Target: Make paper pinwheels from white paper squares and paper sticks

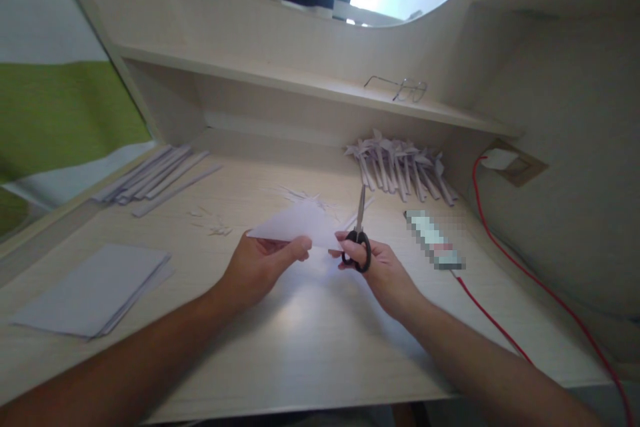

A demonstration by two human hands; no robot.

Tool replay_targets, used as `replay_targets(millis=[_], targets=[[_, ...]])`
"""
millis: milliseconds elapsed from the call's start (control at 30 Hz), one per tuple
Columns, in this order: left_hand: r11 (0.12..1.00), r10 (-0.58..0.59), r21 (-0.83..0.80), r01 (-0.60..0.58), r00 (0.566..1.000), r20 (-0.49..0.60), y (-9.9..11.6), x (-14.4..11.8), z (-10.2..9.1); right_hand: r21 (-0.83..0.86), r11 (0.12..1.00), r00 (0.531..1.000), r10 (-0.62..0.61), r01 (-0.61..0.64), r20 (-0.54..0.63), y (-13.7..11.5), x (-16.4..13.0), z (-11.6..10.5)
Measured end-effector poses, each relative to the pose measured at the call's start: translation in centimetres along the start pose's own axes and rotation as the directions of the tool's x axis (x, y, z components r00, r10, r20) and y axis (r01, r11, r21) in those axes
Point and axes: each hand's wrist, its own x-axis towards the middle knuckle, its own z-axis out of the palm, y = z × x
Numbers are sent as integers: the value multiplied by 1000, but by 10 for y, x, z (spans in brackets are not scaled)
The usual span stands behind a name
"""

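My left hand (263,263) pinches a folded white sheet of paper (300,223) by its near edge, just above the middle of the desk. My right hand (373,263) grips black-handled scissors (359,237), fingers through the loops, blades pointing away from me. The right fingertips also touch the paper's right corner. The scissor blades stand beside the paper's right edge; I cannot tell whether they are cutting it.
A stack of white sheets (95,290) lies at the near left. Long paper strips (155,177) lie at the far left, folded paper pieces (403,167) at the far right, small scraps (215,225) between. A red cable (500,327) runs along the right. Glasses (400,88) rest on the shelf.
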Motion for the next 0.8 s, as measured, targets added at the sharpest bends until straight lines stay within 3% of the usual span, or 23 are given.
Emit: replay_targets(millis=[100, 200, 300, 533, 800], targets=[[1000, 17, 2, -17, 998, -65, 4, 2, -5, -248, 962, 994, -102, 111, 48, -8, 2, -8], [999, 29, -15, -30, 995, -94, 6, 2, -10, -350, 932, 987, -45, 96, 152, -12, 2, -15], [997, 50, -55, -55, 995, -89, 3, 2, -12, -387, 920, 990, -6, 62, 143, -13, 0, -15], [995, 51, -89, -47, 998, 44, -5, -2, -4, -44, 998, 999, -42, 43, 34, -13, -4, -1], [1000, 14, -4, -13, 979, 202, -13, -10, 4, -54, 995, 994, -80, 84, 78, -12, -11, 6]])
